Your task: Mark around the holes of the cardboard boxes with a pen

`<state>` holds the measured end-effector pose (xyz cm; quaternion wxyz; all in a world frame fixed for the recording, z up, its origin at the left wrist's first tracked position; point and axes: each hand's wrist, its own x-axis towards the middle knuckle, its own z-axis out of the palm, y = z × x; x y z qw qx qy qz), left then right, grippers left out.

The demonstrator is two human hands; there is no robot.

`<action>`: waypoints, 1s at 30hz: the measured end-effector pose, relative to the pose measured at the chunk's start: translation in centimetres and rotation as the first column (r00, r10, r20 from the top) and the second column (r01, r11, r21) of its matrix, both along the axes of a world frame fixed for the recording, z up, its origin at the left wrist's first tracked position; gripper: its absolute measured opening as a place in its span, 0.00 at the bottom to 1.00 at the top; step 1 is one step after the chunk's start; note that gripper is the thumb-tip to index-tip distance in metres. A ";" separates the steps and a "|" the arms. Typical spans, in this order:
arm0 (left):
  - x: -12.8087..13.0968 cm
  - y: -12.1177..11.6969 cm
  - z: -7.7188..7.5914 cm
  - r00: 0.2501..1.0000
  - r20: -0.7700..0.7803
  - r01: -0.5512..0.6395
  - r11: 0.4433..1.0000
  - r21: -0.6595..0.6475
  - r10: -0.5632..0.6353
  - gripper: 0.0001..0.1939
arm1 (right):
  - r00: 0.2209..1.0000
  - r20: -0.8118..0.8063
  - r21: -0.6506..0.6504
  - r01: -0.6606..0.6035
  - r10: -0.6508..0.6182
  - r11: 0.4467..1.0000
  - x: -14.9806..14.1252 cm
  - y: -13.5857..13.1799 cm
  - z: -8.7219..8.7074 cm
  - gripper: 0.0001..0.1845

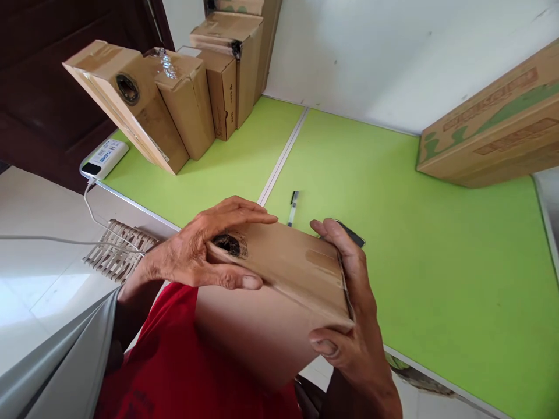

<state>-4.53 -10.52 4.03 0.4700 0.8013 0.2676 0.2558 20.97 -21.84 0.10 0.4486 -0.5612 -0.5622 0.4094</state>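
Between my two hands, close to my body at the table's front edge, is a brown cardboard box point(283, 256). Its narrow taped side faces up, with a dark-edged hole near the left end. My left hand point(209, 244) grips the left end, thumb on the near face and fingers over the far edge. My right hand point(356, 302) clasps the right end, thumb on the near face and fingers along the far corner. A pen point(293, 208) lies on the table just beyond the box. Partly hidden behind my right fingers is a dark flat object point(353, 233), perhaps a phone.
Several cardboard boxes point(183, 105) stand in a row at the back left of the green table point(437, 262). Another large box point(489, 122) lies at the back right. A white device with a cable point(105, 158) sits at the left corner. Below is a woven stool point(117, 250).
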 end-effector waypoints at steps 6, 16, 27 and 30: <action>-1.2 1.9 1.5 0.979 -0.189 0.063 0.997 -0.044 -0.071 0.45 | 0.997 -0.072 -0.092 -0.006 -0.001 0.996 -2.0 0.8 0.2 0.68; -1.3 1.4 0.9 0.951 -0.250 0.172 0.984 -0.052 -0.180 0.46 | 0.936 -0.351 0.020 0.021 -0.013 1.000 -2.3 0.0 -0.2 0.43; -2.1 2.5 1.5 0.939 -0.242 0.239 0.970 -0.051 -0.244 0.53 | 0.902 -0.200 0.110 0.409 -0.383 0.906 -4.3 0.9 0.0 0.04; -1.5 2.3 1.5 0.935 -0.256 0.252 0.968 -0.010 -0.246 0.54 | 0.877 -0.154 0.171 0.477 -0.455 0.862 -4.7 1.4 0.2 0.02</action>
